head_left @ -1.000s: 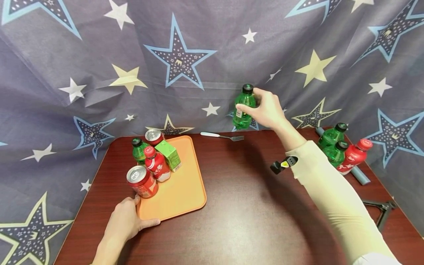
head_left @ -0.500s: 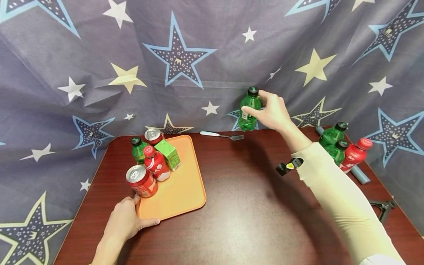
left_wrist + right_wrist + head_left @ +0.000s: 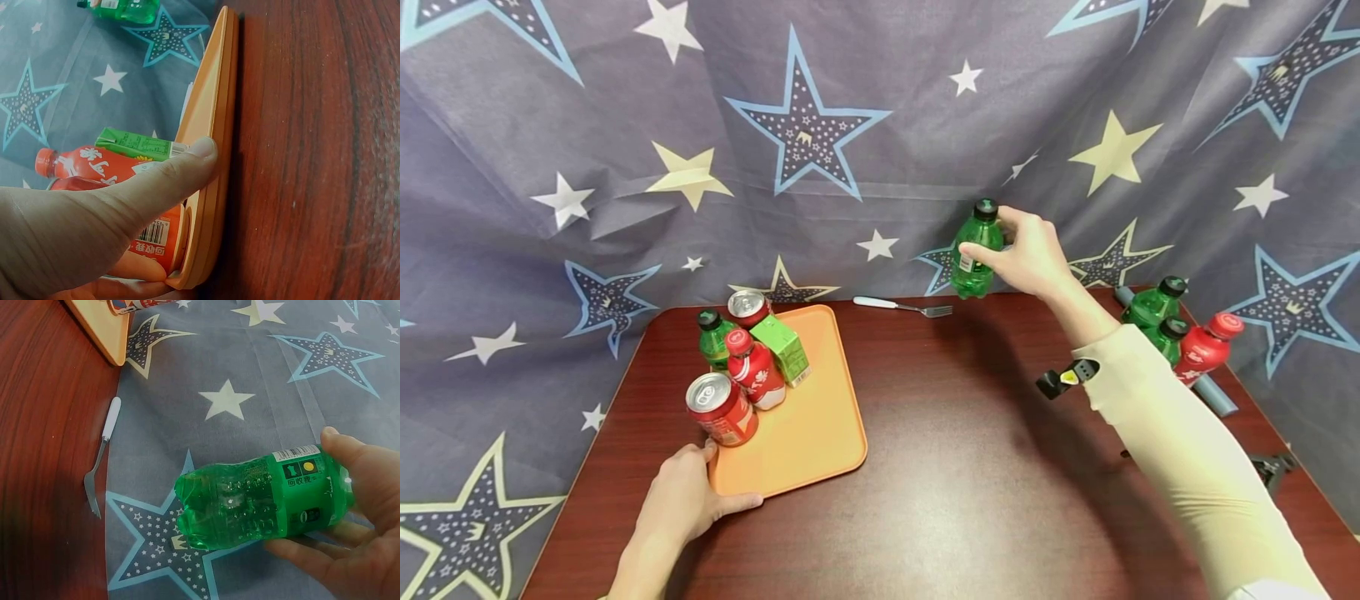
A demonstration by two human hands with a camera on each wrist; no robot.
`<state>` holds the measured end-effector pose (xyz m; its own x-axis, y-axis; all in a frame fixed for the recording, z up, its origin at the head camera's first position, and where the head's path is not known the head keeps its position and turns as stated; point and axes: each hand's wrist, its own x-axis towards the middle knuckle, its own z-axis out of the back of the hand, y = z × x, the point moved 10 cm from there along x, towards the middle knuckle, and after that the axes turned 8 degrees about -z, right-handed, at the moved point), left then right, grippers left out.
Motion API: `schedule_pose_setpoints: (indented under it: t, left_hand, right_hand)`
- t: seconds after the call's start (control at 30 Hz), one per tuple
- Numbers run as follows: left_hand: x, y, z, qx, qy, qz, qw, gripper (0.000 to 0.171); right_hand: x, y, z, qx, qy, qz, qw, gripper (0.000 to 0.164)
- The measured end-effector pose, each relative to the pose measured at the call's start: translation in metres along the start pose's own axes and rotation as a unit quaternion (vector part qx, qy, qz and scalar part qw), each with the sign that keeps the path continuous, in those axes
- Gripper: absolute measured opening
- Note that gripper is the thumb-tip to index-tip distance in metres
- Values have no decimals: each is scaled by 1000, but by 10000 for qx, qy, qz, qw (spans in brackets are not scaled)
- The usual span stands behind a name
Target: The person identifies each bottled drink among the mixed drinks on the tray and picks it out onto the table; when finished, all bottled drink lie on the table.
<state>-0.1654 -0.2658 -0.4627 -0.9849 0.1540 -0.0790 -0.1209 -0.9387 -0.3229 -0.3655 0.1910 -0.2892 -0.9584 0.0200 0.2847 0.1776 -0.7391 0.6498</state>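
Note:
My right hand (image 3: 1030, 254) grips a green soda bottle (image 3: 973, 271) with a black cap, held upright in the air above the table's back edge. In the right wrist view the bottle's ribbed base (image 3: 215, 506) points away from the palm. At the near left corner of an orange tray (image 3: 820, 442), my left hand (image 3: 681, 500) holds the rim, thumb along the front edge. Standing on the tray's left side are a red soda can (image 3: 722, 412), a red-capped bottle (image 3: 758, 375), a green drink carton (image 3: 784, 350), another green bottle (image 3: 717, 340) and a second can (image 3: 749, 308).
Along the table's back edge lies a white-handled fork (image 3: 902, 307). At the right stand two green bottles (image 3: 1150, 308) and a red bottle (image 3: 1204, 350), beside a grey tube (image 3: 1213, 396). A black stand (image 3: 1273, 468) is partly hidden by the right sleeve. A starry cloth (image 3: 850, 217) hangs behind.
My right hand has moved a little to the right and slightly down with the green bottle. The left hand and the tray have stayed in place.

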Motion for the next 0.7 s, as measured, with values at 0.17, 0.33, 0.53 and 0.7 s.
schedule_pose_setpoints:
  t: [0.17, 0.33, 0.53, 0.7]
  left_hand:
    - [0, 0, 0, -20, 37, 30, 10000, 104]
    - [1, -1, 1, -19, 41, 29, 10000, 105]
    - [0, -2, 1, -1, 17, -5, 10000, 103]
    - [0, -3, 2, 1, -19, -41, 10000, 101]
  right_hand:
    - [-1, -6, 4, -5, -3, -26, 10000, 39]
    - [-3, -12, 8, -40, 10, -60, 10000, 42]
    - [-5, -17, 11, -70, 52, -85, 9999, 42]
    - [-6, -22, 16, -125, 27, -83, 9999, 42]
